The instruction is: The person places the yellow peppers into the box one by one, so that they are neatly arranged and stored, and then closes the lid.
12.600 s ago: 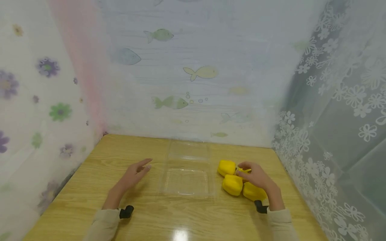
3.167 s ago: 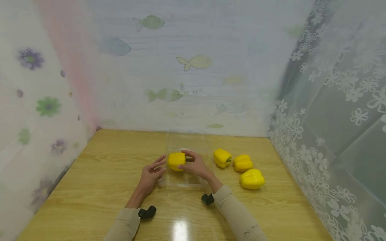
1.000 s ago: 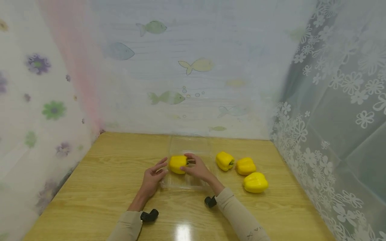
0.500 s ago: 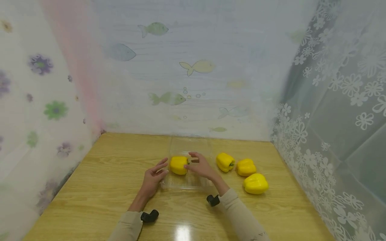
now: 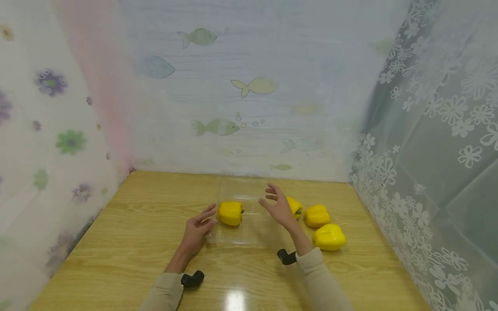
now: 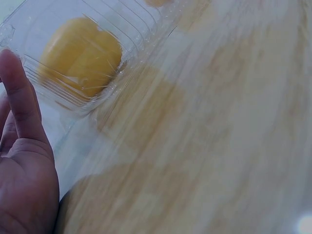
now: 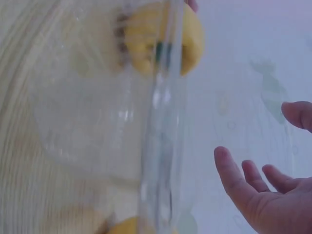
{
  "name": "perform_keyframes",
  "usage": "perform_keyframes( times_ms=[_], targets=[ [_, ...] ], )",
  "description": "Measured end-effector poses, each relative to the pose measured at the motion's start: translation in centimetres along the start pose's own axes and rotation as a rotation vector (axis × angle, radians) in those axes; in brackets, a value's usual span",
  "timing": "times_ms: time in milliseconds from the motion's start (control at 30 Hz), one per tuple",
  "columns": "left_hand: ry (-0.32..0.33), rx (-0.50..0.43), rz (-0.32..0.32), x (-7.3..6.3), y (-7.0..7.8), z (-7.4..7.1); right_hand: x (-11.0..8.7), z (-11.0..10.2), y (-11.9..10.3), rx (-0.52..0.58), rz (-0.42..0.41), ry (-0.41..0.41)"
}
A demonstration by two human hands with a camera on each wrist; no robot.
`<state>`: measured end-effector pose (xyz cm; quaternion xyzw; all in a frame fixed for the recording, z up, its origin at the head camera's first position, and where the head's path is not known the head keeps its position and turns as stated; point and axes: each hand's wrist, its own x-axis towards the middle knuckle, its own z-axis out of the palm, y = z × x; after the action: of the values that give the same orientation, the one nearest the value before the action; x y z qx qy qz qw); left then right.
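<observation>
A yellow bell pepper (image 5: 230,213) lies on its side in the left part of a clear plastic clamshell box (image 5: 253,236), its green stem pointing right. My left hand (image 5: 196,231) is at the box's left edge with fingers extended; in the left wrist view a fingertip (image 6: 10,61) is right at the plastic wall. Over the box's right side hangs my right hand (image 5: 279,208), fingers spread and holding nothing. It partly hides a second yellow pepper (image 5: 294,209) on the table. Seen from the right wrist, the boxed pepper (image 7: 192,39) stands beyond the clear wall.
Two more yellow peppers, one behind (image 5: 317,216) and one in front (image 5: 330,237), lie on the wooden table (image 5: 116,242) at the right. The box's clear lid (image 5: 245,186) lies folded back toward the fish-print wall covering (image 5: 256,142). Curtains flank both sides.
Earlier the right hand brought a pepper from the right group into the box. In the last second it has let go and moved right and up. The left hand has stayed at the box.
</observation>
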<state>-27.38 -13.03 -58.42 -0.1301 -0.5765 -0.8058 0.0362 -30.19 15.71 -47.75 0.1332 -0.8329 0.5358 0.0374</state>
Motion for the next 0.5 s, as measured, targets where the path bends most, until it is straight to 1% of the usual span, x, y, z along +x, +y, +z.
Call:
perform_keyframes(
  times_ms=[233,367,500],
  targets=[
    [-0.008,0.001,0.005,-0.1,-0.3,-0.1,-0.4,-2.4,1.3,0.01,-0.005,0.14],
    [-0.011,0.008,0.014,-0.1,-0.4,-0.1,-0.7,-3.1,1.9,0.048,-0.018,0.207],
    [-0.01,0.022,0.02,0.1,-0.3,-0.2,-1.0,-3.4,2.6,0.076,-0.023,0.249]
  ],
)
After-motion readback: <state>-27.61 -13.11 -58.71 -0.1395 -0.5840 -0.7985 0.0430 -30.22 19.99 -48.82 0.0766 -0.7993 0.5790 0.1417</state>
